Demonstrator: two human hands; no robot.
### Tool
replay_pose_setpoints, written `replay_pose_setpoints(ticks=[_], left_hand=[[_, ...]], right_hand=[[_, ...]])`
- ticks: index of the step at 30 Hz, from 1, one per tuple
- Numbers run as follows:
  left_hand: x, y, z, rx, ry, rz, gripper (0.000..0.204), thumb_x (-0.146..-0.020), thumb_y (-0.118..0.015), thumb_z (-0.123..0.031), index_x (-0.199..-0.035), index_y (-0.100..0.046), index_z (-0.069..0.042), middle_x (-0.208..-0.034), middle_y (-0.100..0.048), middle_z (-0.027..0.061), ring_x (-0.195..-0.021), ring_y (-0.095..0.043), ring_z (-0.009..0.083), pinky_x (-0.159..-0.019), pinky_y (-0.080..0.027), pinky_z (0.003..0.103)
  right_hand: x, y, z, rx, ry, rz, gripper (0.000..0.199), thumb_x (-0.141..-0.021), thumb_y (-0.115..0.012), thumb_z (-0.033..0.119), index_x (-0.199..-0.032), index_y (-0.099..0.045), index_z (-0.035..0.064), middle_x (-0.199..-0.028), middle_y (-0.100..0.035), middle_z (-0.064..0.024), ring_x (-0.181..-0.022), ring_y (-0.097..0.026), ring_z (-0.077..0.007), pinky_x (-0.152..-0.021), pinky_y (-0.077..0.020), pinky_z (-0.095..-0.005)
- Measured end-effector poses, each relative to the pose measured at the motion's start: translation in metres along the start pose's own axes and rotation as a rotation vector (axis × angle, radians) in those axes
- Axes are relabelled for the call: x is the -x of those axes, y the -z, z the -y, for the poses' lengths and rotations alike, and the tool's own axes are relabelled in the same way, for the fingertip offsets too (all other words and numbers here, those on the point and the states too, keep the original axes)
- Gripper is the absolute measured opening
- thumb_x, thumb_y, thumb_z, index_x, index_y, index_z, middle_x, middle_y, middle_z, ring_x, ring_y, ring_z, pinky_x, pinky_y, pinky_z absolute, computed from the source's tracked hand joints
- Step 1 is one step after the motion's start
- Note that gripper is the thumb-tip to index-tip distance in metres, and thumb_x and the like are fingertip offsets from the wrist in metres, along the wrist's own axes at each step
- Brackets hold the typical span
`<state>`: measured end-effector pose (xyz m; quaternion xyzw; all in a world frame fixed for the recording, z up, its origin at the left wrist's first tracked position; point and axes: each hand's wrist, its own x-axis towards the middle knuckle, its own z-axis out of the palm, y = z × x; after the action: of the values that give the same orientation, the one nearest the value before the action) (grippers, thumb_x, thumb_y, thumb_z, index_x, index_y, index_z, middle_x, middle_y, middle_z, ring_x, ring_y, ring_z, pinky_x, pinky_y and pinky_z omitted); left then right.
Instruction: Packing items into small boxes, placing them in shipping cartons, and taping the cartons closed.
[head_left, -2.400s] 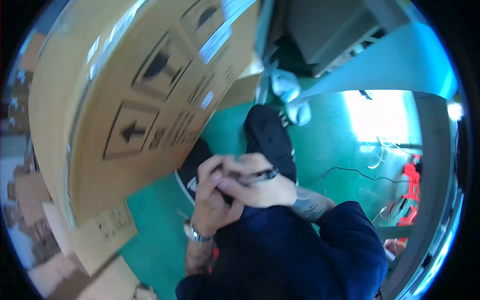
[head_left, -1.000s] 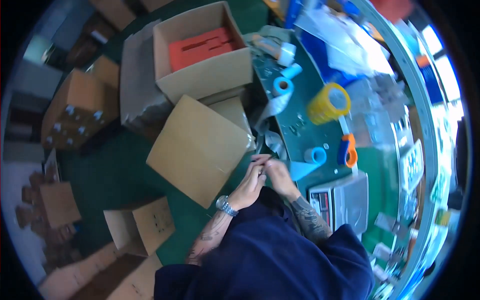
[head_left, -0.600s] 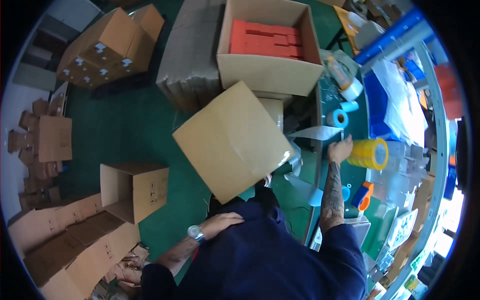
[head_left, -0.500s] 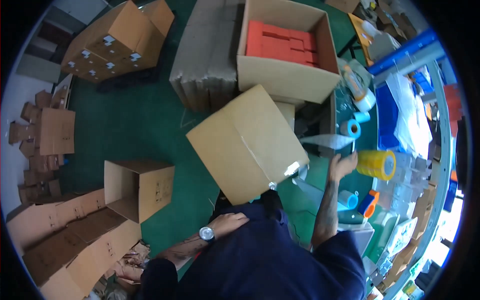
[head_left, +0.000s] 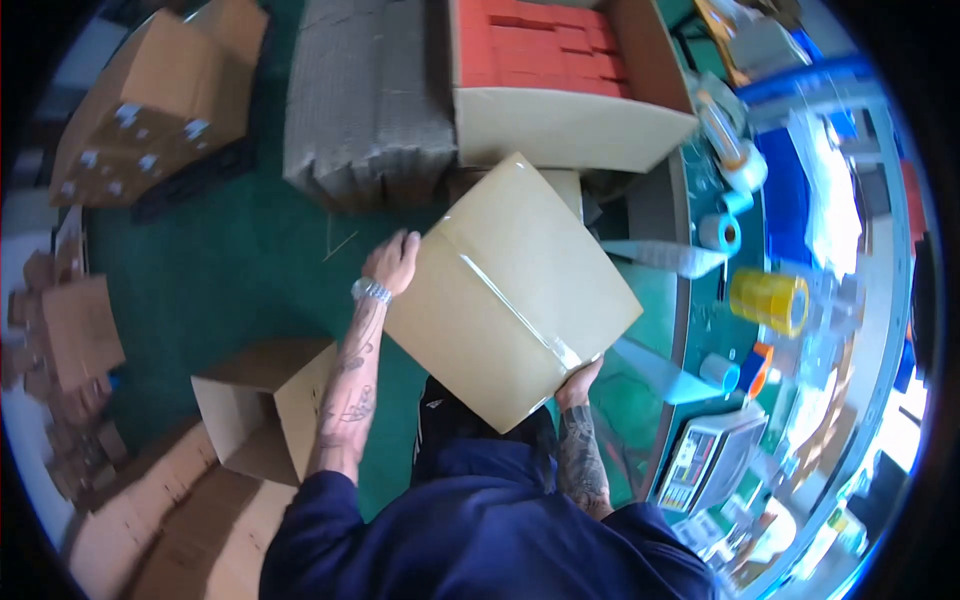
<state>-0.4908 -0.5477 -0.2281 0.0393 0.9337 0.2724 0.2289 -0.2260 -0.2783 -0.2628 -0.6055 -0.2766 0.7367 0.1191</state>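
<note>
A closed cardboard box (head_left: 525, 275) with clear tape along its middle seam stands tilted cornerwise in front of my body. My left hand (head_left: 392, 264), a metal watch at its wrist, grips the box's left edge near the upper left. At the lower right edge my right hand (head_left: 580, 382) holds the box from the side, its fingers partly hidden by the carton. Beyond the box, a large open carton (head_left: 570, 128) contains several red packs (head_left: 540, 50).
Stacked flat cardboard (head_left: 370, 90) stands at the far left of the open carton. An empty open box (head_left: 265, 400) sits at left. On the right bench are yellow tape rolls (head_left: 770, 301), an orange-and-blue tape dispenser (head_left: 757, 370) and a scale (head_left: 712, 455). Boxes (head_left: 160, 90) fill a pallet.
My left hand has gone from my waist up to the box's left edge. The right hand has come back from the bench to the box's lower right edge. The view has shifted somewhat.
</note>
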Motion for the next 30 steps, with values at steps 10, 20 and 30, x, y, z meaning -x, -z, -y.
replay_pose_setpoints(ticks=[10, 20, 30], left_hand=[[0.119, -0.04, 0.077, 1.124, 0.58, 0.376, 0.081, -0.094, -0.016, -0.07, -0.148, -0.033, -0.011, -0.152, -0.034, 0.0126, -0.135, -0.039, 0.0289, -0.109, -0.034, 0.039], [0.081, -0.043, 0.024, 0.544, 0.741, -0.162, 0.077, -0.094, -0.016, -0.06, -0.145, -0.034, -0.006, -0.149, -0.035, 0.0212, -0.128, -0.042, 0.0413, -0.101, -0.041, 0.048], [0.027, -0.031, 0.178, 0.896, 0.803, -0.203, 0.068, -0.095, -0.025, -0.056, -0.14, -0.042, -0.008, -0.139, -0.047, 0.0141, -0.119, -0.05, 0.0292, -0.098, -0.041, 0.039]], right_hand=[[-0.051, 0.008, 0.029, 0.391, -0.016, 0.061, 0.079, -0.094, -0.03, 0.065, -0.144, -0.037, 0.0043, -0.145, -0.04, -0.0179, -0.126, -0.048, -0.0326, -0.104, -0.0397, -0.045], [0.005, -0.074, 0.044, 0.957, 0.173, 0.231, 0.083, -0.09, -0.02, 0.071, -0.148, -0.032, 0.0124, -0.15, -0.029, -0.0212, -0.138, -0.025, -0.0441, -0.112, -0.0195, -0.0619], [-0.089, -0.127, 0.012, 1.119, 1.011, -0.103, 0.031, -0.093, -0.043, 0.028, -0.101, -0.064, 0.0062, -0.07, -0.062, -0.0061, -0.07, -0.058, -0.0296, -0.073, -0.0469, -0.0425]])
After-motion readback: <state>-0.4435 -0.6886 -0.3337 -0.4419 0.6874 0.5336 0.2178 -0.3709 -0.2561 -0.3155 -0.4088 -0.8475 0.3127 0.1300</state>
